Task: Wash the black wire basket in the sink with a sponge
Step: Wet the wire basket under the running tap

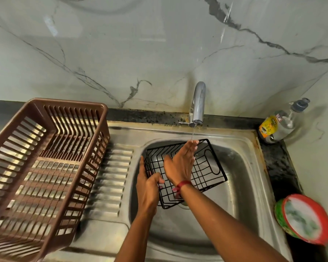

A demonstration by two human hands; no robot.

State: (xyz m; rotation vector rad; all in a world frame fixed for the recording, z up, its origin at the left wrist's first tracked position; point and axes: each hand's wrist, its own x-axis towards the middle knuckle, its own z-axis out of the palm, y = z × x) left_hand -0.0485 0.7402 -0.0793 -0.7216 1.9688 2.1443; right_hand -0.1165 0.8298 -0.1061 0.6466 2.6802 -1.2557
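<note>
**Basket under the tap, no sponge in sight**

Here we are at the sink (235,138), water (194,131) running thin from the tap (198,103). The black wire basket (204,176) is tilted inside the basin, held off the bottom. The left hand (149,188) has its grip clamped on the basket's near-left edge, thumb hooked over the wire. The right hand (180,163) is flat across the basket, grip apart, fingers straight, tips right in the stream at the far rim.

No sponge shows anywhere, so this reads as a rinse by bare palm. To do it well, I'd say: hold that left-hand clamp firm, turn the basket so every face passes under the narrow stream, and run the fingers along the wires, not across them, since grime sits at the crossings. The thin wire looks slippery when wet; a loose hold could drop it.

A red-rimmed round tub (307,218) sits on the dark desk (280,163) to the right, likely soap. The brown rack (68,103) waits on the left.
</note>
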